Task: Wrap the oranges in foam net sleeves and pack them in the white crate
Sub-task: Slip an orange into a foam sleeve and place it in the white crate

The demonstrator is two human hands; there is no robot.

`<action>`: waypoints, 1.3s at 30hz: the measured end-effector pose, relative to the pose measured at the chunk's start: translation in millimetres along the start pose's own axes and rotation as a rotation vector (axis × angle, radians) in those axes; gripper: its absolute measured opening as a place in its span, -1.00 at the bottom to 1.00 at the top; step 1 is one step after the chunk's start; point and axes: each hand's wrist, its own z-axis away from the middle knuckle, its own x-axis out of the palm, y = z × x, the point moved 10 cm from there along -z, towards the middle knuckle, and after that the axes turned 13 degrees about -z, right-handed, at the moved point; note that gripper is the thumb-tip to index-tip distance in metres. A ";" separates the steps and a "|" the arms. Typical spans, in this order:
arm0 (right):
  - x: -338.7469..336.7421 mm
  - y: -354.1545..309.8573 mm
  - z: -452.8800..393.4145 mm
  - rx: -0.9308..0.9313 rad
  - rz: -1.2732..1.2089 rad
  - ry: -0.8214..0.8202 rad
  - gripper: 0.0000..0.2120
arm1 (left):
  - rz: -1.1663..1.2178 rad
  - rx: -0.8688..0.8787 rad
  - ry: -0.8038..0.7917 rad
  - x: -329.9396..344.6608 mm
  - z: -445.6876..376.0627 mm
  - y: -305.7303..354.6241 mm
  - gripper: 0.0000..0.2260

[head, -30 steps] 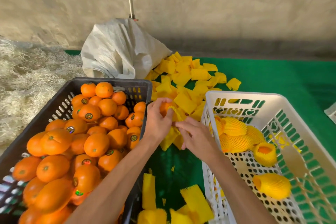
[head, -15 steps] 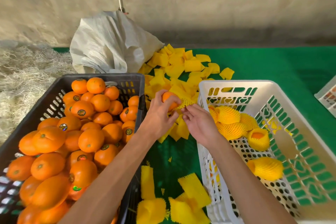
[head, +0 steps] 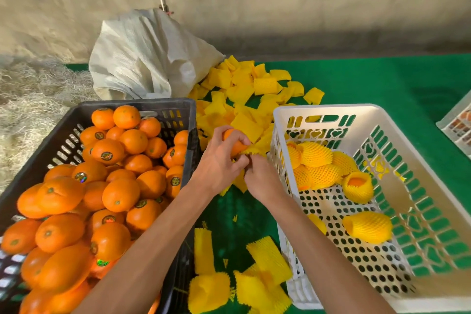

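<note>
A: What has changed since a moment ago?

B: The left hand (head: 219, 160) still grips the orange (head: 233, 141) at mid-frame; the right hand (head: 262, 181) has now pinched a foam sleeve (head: 252, 151) against its underside, so sleeving looks about to begin.

A: Room to move?

B: The white crate (head: 323, 109) sits just right, its rim close, floor mostly bare. The black crate (head: 183, 104) crowds the left.

Green mat (head: 382, 84) bears black crate (head: 132, 107), white crate (head: 318, 109), loose foam sleeves (head: 244, 89), sack (head: 142, 58).
</note>
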 end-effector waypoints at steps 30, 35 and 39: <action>-8.1 30.8 -6.1 0.249 -1.014 0.135 -0.90 | 0.571 -0.458 0.156 -9.5 -0.7 -56.7 -0.42; -1.6 38.7 -6.9 0.326 -1.026 0.111 -0.86 | 0.663 -0.468 0.090 -1.0 -4.7 -57.2 -0.53; 2.1 38.2 -4.6 0.382 -1.084 0.062 -0.80 | 0.627 -0.421 -0.049 12.0 -5.3 -49.6 -0.44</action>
